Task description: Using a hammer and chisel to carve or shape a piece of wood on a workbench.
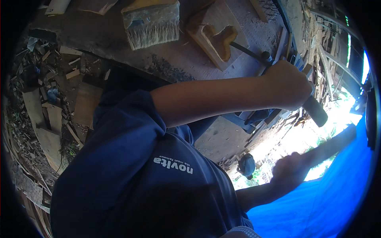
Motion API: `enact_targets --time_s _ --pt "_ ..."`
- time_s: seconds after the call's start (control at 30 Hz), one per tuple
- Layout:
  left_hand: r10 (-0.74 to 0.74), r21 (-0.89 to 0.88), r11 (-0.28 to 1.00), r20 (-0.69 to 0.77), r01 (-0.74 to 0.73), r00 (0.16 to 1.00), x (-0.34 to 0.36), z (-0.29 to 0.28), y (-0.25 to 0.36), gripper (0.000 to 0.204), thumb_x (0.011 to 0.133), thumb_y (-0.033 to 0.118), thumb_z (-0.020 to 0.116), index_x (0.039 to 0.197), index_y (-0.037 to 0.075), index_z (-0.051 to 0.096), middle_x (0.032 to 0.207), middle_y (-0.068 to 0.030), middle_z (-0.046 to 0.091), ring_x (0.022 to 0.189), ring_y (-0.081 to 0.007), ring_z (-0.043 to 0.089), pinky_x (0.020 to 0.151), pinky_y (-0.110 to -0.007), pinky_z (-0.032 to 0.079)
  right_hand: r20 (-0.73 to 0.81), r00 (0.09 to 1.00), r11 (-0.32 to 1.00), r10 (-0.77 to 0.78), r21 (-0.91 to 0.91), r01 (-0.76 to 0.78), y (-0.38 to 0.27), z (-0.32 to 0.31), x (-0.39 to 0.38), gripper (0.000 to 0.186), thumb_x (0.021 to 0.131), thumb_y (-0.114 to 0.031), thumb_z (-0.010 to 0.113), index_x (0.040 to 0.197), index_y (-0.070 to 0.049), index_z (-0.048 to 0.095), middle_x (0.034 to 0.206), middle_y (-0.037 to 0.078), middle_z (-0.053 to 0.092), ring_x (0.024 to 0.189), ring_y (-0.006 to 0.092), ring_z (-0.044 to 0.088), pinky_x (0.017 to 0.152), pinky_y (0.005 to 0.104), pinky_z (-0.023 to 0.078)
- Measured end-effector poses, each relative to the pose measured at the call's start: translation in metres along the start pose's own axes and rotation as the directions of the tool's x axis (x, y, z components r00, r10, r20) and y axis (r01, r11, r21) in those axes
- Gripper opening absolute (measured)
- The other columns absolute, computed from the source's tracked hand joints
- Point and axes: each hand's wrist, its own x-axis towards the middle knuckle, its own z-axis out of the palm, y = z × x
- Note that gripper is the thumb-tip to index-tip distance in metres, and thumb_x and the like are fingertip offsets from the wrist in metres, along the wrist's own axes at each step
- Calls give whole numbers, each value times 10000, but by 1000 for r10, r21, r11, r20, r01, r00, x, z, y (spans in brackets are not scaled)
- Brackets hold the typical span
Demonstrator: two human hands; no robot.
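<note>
A wooden block [198, 29] with a heart-shaped hollow cut into its face lies on the workbench. My left hand [289, 85] is closed round the handle of a chisel [248, 51], whose blade tip meets the right side of the hollow. The handle's butt end sticks out beyond my fist. Raised apart from the chisel, lower right, my right hand [289, 172] grips a thick wooden club [333, 146], somewhat blurred against the bright background.
A wide bristle brush [151, 27] lies left of the block on the dark workbench [95, 33]. Several tools and wood strips crowd the bench's right end. Wood offcuts [43, 115] cover the ground at left. A blue tarp [313, 202] hangs at lower right.
</note>
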Motion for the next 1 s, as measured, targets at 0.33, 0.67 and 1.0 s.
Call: enact_targets --time_s 0.33,0.67,1.0 --pt "35 -31 999 -65 -37 997 4 6 3 125 725 186 638 798 99 692 676 -83 672 611 -239 681 519 -388 511 -249 702 -375 -667 -702 -605 12 18 -10 338 872 -320 541 1045 -31 569 993 149 636 907 256 614 843 342 486" --pt "46 65 997 -147 -37 988 1 25 -3 153 704 249 703 793 132 661 690 -57 658 639 -230 678 541 -370 524 -290 956 892 -42 -443 -96 62 23 -6 277 936 -241 570 1076 -10 510 806 100 587 679 170 577 538 315 458" --pt "64 89 995 -196 -47 979 -1 24 2 192 676 276 728 794 142 656 672 -52 649 649 -232 676 551 -369 525 -167 784 787 -598 -306 536 80 54 6 409 971 -412 454 992 -12 535 807 94 559 588 176 515 510 317 437"
